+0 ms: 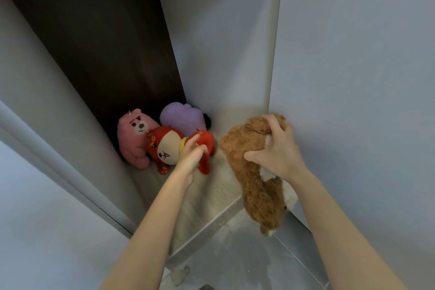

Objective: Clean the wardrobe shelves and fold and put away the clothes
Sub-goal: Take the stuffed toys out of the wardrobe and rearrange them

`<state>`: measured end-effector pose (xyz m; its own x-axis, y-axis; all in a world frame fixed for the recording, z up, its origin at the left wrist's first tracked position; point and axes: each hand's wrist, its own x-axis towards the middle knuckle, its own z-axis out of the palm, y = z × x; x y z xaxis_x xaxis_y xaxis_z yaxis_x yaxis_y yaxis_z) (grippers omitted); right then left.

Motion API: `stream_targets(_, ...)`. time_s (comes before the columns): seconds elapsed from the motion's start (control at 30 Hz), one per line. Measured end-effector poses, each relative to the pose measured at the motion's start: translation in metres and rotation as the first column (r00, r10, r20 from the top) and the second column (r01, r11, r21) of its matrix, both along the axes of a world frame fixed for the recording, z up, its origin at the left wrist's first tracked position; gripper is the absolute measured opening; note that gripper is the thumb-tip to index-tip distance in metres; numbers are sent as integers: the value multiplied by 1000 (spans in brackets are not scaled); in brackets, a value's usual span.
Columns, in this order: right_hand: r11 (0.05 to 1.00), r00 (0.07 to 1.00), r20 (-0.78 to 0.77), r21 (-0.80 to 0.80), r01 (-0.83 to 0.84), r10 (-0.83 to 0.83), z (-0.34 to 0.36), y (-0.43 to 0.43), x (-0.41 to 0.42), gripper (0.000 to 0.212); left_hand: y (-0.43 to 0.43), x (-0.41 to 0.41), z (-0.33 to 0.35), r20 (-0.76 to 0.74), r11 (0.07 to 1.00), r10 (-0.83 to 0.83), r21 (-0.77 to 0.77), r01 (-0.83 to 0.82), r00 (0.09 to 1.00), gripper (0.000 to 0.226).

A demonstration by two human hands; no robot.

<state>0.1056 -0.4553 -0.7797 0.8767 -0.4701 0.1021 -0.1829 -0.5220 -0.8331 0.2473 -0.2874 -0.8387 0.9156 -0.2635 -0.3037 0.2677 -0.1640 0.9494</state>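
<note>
On the head camera, our left hand (191, 160) curls its fingers round the red toy (168, 146) on the shelf (211, 188), just near of a pink bear (133, 141) and a purple toy (181, 116). To the right, our right hand (275, 150) clutches the brown toy (256, 186), which overhangs the shelf's near edge.

Pink plush (134, 141), purple plush (181, 117), tiled floor (235, 256)

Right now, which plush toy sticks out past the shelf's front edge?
The fluffy brown plush toy held by the right hand; the pink plush bear, purple plush toy and red plush dog lie farther in.
</note>
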Motion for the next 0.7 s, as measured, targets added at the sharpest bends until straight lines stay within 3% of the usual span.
stream_targets(0.1, 1000, 999, -49, -16, -16, 15, -5, 1, -1, 78, -5, 41, -49, -322, 947, 269, -81, -310, 908, 69)
stream_targets(0.13, 1000, 998, -54, -21, -10, 9, -8, 0, 0, 78, -6, 68, -82, -342, 934, 308, -68, -351, 888, 90)
stream_targets(0.2, 999, 998, -65, -34, -18, 16, -11, -1, 1, 76, -13, 87, -99, -256, 942, 336, 110, -318, 906, 132)
stream_targets(0.27, 998, 997, -59, -36, -58, 56, -17, -4, 5, 74, -25, 76, -77, 42, 902, 205, 381, -205, 978, 122)
stream_targets(0.33, 997, 996, -47, -9, -81, 80, -23, -9, 9, 73, -33, 76, -62, 258, 812, 2, 563, -152, 966, 113)
stream_targets(0.47, 991, 990, -80, -61, -117, 112, -35, -14, 17, 76, -43, 107, -77, 239, 628, -264, 778, -21, 934, 117)
stream_targets(0.6, 987, 985, -133, -109, -121, 106, -43, -16, 26, 82, -54, 115, -99, 351, 575, -267, 806, -144, 898, 90)
stream_targets(0.7, 986, 987, -130, -125, -106, 90, -47, -16, 34, 83, -55, 117, -106, 399, 540, -271, 817, -205, 876, 84)
